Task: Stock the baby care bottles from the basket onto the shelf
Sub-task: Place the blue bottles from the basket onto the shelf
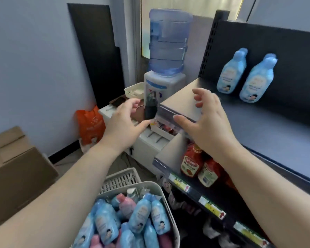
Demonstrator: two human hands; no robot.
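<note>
Both hands, left hand [123, 120] and right hand [207, 120], hover empty with fingers spread wide. Two blue bottles [247, 76] stand at the back of the shelf [276, 126], leaving front space for the stock in the basket [166, 197].

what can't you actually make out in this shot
All in the head view:
- Number of piled bottles in the basket: they cover one another, and the picture's bottom edge cuts the basket off.
- Label print on the two blue bottles standing on the shelf: too small and blurred.
- Sauce bottles one level down: partly behind the right forearm.
- Price tags: blurred, unreadable.
</note>
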